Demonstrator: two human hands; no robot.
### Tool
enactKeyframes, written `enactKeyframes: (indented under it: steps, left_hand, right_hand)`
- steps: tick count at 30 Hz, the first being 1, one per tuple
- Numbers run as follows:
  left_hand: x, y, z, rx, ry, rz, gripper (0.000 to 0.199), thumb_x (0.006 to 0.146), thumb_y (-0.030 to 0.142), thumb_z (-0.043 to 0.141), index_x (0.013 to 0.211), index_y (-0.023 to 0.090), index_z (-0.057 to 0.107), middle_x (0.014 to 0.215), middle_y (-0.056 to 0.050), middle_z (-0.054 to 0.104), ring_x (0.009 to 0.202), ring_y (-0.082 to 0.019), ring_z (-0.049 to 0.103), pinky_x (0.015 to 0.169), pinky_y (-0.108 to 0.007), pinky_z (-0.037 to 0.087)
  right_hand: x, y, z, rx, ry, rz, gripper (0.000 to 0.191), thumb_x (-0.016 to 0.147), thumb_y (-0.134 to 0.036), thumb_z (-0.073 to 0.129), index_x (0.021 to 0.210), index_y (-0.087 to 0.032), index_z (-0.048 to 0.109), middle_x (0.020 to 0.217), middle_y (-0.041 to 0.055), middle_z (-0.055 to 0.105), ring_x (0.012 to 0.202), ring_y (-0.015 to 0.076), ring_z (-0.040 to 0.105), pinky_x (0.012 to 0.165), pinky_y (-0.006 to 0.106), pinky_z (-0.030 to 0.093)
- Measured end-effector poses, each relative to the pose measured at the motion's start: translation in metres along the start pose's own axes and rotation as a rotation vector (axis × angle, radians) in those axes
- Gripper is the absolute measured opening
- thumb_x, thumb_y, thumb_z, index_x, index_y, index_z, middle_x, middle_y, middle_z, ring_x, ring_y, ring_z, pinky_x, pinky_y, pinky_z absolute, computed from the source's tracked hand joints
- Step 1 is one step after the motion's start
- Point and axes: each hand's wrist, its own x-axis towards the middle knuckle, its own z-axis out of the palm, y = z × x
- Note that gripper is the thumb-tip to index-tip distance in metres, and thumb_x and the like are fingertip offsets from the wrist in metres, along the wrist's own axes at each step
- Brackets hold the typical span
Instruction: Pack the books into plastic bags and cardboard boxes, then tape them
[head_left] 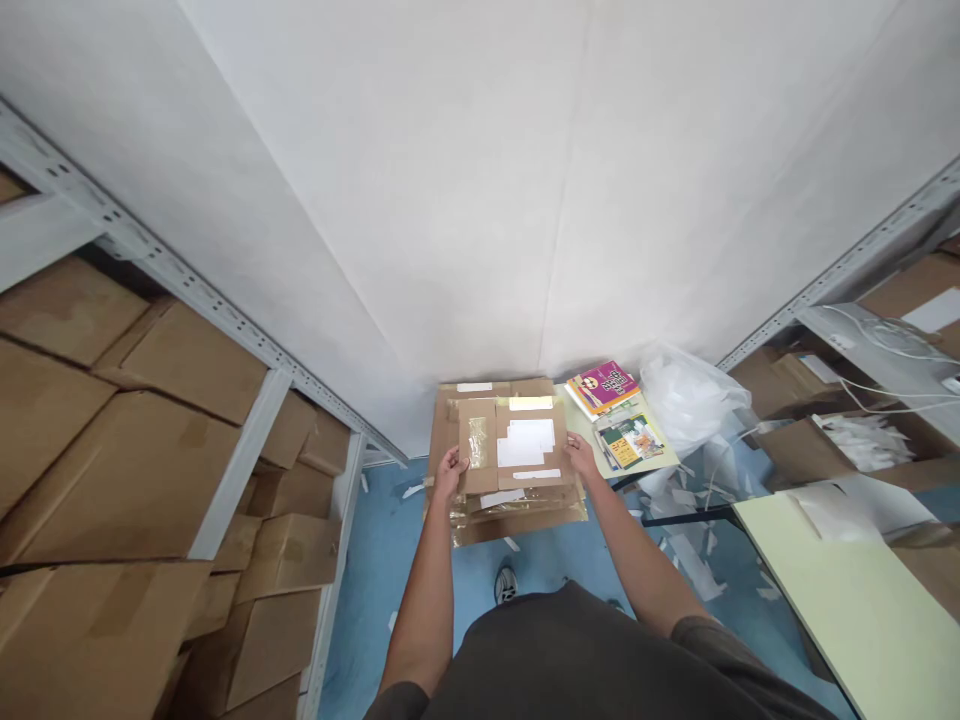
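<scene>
Tabletop: pale tabletop point(580, 420) against a white wall point(465, 200); blue floor point(382, 515) strewn with paper scraps point(697, 565).
Cardboard: flattened cardboard point(493, 450), taped and labelled, lies over larger sheets point(525, 525) in front of the person.
Left hand: arm extended forward; left hand point(450, 470) at the near left edge, grip closed on the cardboard, thumb uppermost.
Right hand: arm extended; right hand point(579, 455) at the right edge, grip grasping the same piece.
Books: books point(606, 388) and a magazine point(634, 442) sit just right of the sheets; beyond them, a plastic bag point(690, 395).
Shelves: boxes point(135, 470) fill the left rack point(240, 465); a second tabletop point(847, 600) stands at right.
</scene>
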Motion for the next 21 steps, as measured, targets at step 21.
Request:
enactKeyframes:
  steps: [21]
  left_hand:
    - [-0.122, -0.029, 0.541, 0.298, -0.697, 0.156, 0.075, 0.069, 0.045, 0.084, 0.138, 0.019, 0.068, 0.100, -0.007, 0.077, 0.095, -0.024, 0.072, 0.087, -0.036, 0.056]
  right_hand:
    - [-0.132, 0.011, -0.512, 0.432, 0.646, -0.016, 0.063, 0.064, -0.043, 0.074, 0.123, -0.022, 0.071, 0.097, 0.0062, 0.079, 0.091, 0.0279, 0.071, 0.075, 0.036, 0.054]
